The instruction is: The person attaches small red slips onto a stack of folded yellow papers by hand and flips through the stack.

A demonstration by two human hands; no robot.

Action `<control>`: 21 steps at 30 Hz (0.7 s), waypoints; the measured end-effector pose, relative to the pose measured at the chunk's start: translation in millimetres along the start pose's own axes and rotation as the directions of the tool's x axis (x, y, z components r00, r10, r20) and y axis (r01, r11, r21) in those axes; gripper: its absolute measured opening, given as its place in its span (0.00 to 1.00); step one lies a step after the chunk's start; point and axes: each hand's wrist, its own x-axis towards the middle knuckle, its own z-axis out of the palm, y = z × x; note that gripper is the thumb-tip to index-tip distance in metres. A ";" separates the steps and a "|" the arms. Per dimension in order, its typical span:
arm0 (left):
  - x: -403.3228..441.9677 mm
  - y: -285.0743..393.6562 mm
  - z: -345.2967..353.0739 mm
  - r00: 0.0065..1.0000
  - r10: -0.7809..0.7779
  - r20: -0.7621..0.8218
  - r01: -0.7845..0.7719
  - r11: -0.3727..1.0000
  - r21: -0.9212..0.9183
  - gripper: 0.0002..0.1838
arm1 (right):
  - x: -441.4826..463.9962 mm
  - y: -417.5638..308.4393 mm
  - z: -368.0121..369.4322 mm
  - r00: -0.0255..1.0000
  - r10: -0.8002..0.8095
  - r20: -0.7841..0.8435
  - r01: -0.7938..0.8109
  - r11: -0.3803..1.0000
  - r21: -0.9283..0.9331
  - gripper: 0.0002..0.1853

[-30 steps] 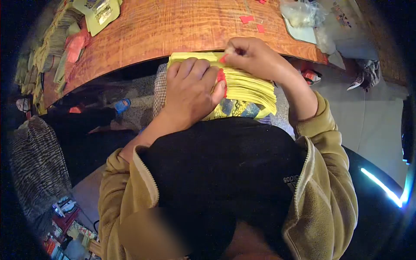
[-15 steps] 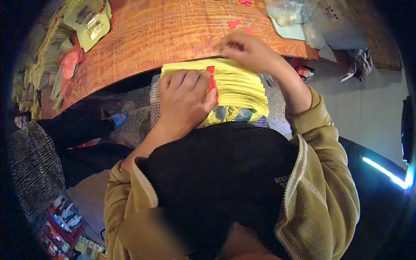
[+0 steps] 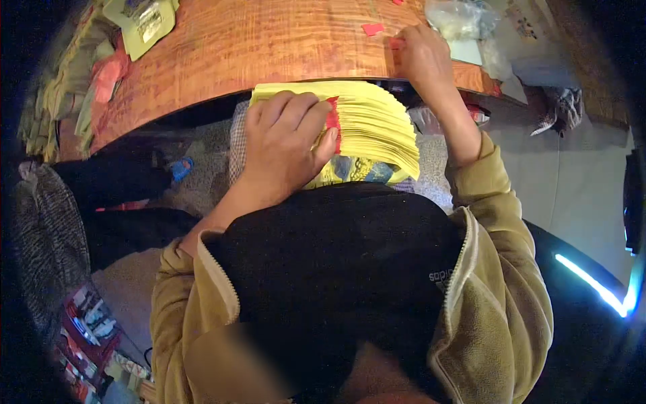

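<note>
A thick stack of yellow paper sheets (image 3: 377,121) lies on my lap, against the table's front edge, its right-hand edges fanned out. A red strip (image 3: 334,124) runs across the stack. My left hand (image 3: 286,138) is closed over the left part of the stack, with fingers curled on top and the thumb beside the red strip. Out on the table, my right hand (image 3: 425,60) has its fingers bent together at a small red slip (image 3: 396,44), which pokes out past the fingertips. Another red slip (image 3: 373,29) lies just left of it.
The wooden table (image 3: 256,47) curves across the top. Clear plastic bags (image 3: 464,19) lie at its right. A yellow printed sheet (image 3: 149,30) and crumpled red plastic (image 3: 110,74) are at the left. Another person's legs (image 3: 128,192) show at the left.
My right hand has moved away from the stack, up and right onto the table, to the red slip. My left hand stays on the stack.
</note>
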 end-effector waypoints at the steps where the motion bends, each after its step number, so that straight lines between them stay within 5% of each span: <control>1: -0.6 0.9 0.5 0.999 0.021 -0.032 -0.022 1.000 -0.010 0.17 | 1.0 -9.0 -8.9 1.000 -0.008 0.031 0.003 0.988 0.153 0.08; 3: 0.8 3.6 -0.9 1.000 -0.015 0.008 0.015 1.000 0.001 0.16 | 0.4 -40.5 -33.9 0.974 0.036 0.222 -0.143 0.860 0.490 0.08; 4: 1.9 3.9 -1.8 0.999 -0.034 0.041 0.033 0.999 0.010 0.15 | -1.4 -53.6 -39.4 0.974 0.039 0.222 -0.147 0.856 0.496 0.08; 6: 2.0 3.1 -0.4 0.998 -0.028 0.054 0.027 0.999 0.025 0.14 | -0.6 -70.7 -46.6 0.850 -0.174 0.497 -0.337 0.546 0.767 0.08; 10: 2.5 2.5 -3.0 0.998 -0.014 0.059 0.011 0.999 0.036 0.13 | 3.7 -88.7 -48.6 0.799 -0.226 0.557 -0.336 0.602 0.725 0.08; 14: 6.3 2.1 -2.5 0.997 0.014 0.072 -0.017 0.999 0.043 0.15 | 1.0 -89.3 -41.0 0.882 -0.233 0.411 -0.107 0.749 0.654 0.12; 18: 7.8 5.2 -8.1 0.990 0.012 0.142 -0.025 0.996 0.089 0.20 | -7.6 -59.0 -39.5 0.867 -0.087 0.491 -0.331 0.636 0.697 0.16; 19: 6.5 4.3 -7.8 0.991 -0.004 0.137 -0.009 0.995 0.094 0.21 | -11.5 -40.6 -38.0 0.866 -0.070 0.495 -0.331 0.663 0.672 0.16; 21: 4.4 2.9 -6.7 0.993 -0.016 0.119 0.007 0.997 0.077 0.22 | -20.0 -3.0 -37.4 0.901 0.217 0.376 -0.372 0.833 0.409 0.14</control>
